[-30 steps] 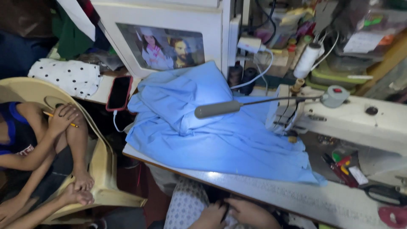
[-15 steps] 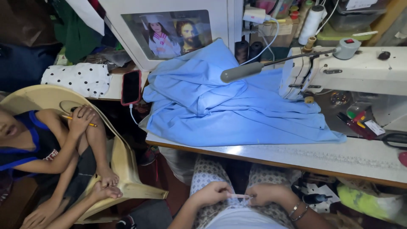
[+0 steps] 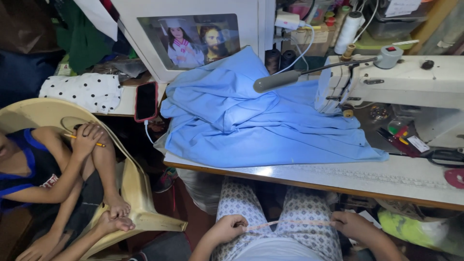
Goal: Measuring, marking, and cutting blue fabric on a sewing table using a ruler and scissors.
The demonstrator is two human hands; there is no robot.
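Pinkish measuring tape [image 3: 290, 223], a thin flexible strip, was stretched taut across the person's lap, low in the head view and below the front edge of the sewing table. Left hand [image 3: 231, 228] pinched one end with fingers curled closed around it; right hand [image 3: 352, 225] gripped the other end the same way, the two hands well apart. Both rested over legs in white patterned trousers [image 3: 241, 200]. Above them lay the pale worktop of the wooden-edged table [image 3: 338, 176], with a large rumpled light blue cloth [image 3: 251, 125] heaped on it beside a cream sewing machine [image 3: 411, 82]. A grey tubular lamp [image 3: 276, 81] on a thin arm hung over the cloth. Red-handled tools [image 3: 398, 140] lay near the machine's base. At the left, another person sat curled in a cream plastic chair [image 3: 130, 193], holding a yellow pencil [image 3: 82, 139]. A dark phone in a red case [image 3: 146, 100] lay near a white polka-dot fabric [image 3: 82, 91].
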